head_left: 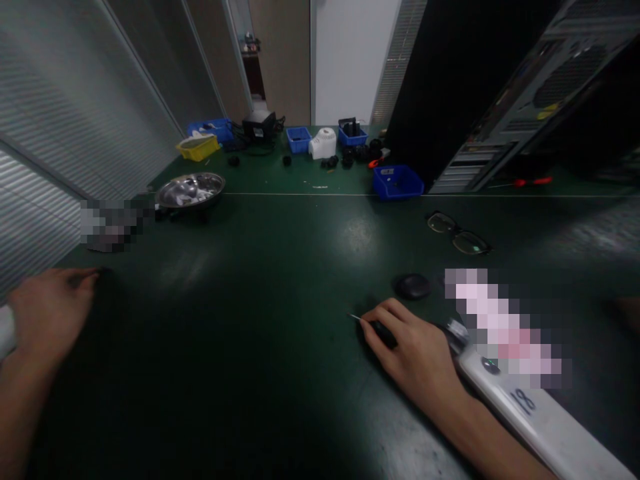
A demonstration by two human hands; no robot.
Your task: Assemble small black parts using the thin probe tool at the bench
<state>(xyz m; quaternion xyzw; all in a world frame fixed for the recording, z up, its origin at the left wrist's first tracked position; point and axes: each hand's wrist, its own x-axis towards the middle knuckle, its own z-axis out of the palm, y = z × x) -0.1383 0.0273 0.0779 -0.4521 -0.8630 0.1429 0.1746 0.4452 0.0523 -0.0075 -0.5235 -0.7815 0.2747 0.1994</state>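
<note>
Right hand (417,357): your fingers wrap a black-handled, thin-tipped tool (384,335) at the table (225,347).
Left hand (53,310): your fingers pinched narrow near the table's left side, can't tell if holding; table surface spans between your hands. Beyond: metal bowl (187,195) left, pale pieces inside; blue bin (399,187) right at the pale line, small bits inside; farther, small blue crate (353,141), black parts inside.
</note>
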